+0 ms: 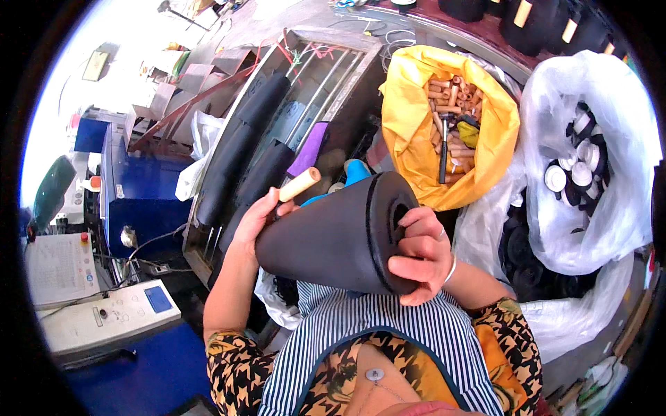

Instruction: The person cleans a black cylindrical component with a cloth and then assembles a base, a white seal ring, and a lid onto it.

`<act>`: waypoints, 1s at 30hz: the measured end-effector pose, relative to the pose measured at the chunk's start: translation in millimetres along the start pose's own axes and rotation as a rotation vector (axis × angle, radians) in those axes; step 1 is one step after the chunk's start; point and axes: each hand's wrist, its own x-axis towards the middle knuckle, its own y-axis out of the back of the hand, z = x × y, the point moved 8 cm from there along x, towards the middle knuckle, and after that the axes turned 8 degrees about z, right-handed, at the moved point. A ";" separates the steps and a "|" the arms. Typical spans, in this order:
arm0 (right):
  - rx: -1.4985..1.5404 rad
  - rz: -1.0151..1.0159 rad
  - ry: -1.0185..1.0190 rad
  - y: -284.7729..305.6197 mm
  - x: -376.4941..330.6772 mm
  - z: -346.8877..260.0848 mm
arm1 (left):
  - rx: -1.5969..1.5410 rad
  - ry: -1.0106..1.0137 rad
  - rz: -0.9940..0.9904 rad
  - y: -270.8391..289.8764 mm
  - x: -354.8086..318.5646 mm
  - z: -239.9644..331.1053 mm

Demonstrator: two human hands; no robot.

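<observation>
The big black foam roll rests in the person's lap, above the striped apron, with its round end and hole turned toward the right. The right hand is closed on that end, fingers curled over the rim. The left hand is wrapped around the far end of the roll and also pinches a small wooden stick between its fingers.

Past the roll stands a metal rack with long black tubes leaning in it. At the rack's right edge sits a yellow bag full of wooden sticks, and beside it a white bag of black and white caps.

The roll is fat and soft, so it could slip off the lap if either hand lets go. The stick is held by fingers that are also busy with the roll, so it might drop to the floor.
</observation>
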 end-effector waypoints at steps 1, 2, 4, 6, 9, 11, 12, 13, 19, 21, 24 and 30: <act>-0.016 -0.017 -0.099 3.6 -4.0 13.1 | -0.019 -0.191 0.048 2.4 -2.4 11.6; -0.032 -0.034 -0.197 7.0 -8.6 28.3 | -0.039 -0.383 0.094 5.9 -7.8 22.7; 0.010 0.290 -0.741 18.2 -58.9 84.1 | 0.443 -0.976 0.417 -11.7 -43.3 56.7; 0.820 0.700 -1.220 -4.7 -73.2 135.4 | 0.817 -1.661 0.360 -90.3 -108.4 36.0; 1.018 0.618 -1.673 -20.8 -121.2 161.7 | 1.619 -2.106 -0.555 -130.1 -137.0 -45.6; 0.987 0.627 -1.530 -10.2 -99.1 144.8 | 1.507 -1.893 -0.240 -121.4 -112.9 -3.9; 0.650 0.517 -1.246 8.5 -97.1 144.4 | 1.294 -1.669 0.053 -109.0 -88.4 32.0; 0.191 0.297 -0.997 23.4 -79.9 129.2 | 1.025 -1.432 0.306 -87.5 -71.8 61.8; 0.475 0.423 -1.252 47.5 -103.3 154.9 | 0.960 -1.545 0.025 -126.1 -73.5 -9.7; 0.838 0.511 -1.680 46.1 -140.6 168.2 | 1.644 -2.190 -0.649 -167.4 -111.5 -72.6; 0.416 0.354 -1.757 82.2 -150.6 173.5 | 1.699 -2.069 -0.575 -195.2 -87.0 -63.2; -0.997 0.286 -1.166 256.1 -166.2 140.5 | 0.230 -0.668 0.248 -63.1 57.2 -23.1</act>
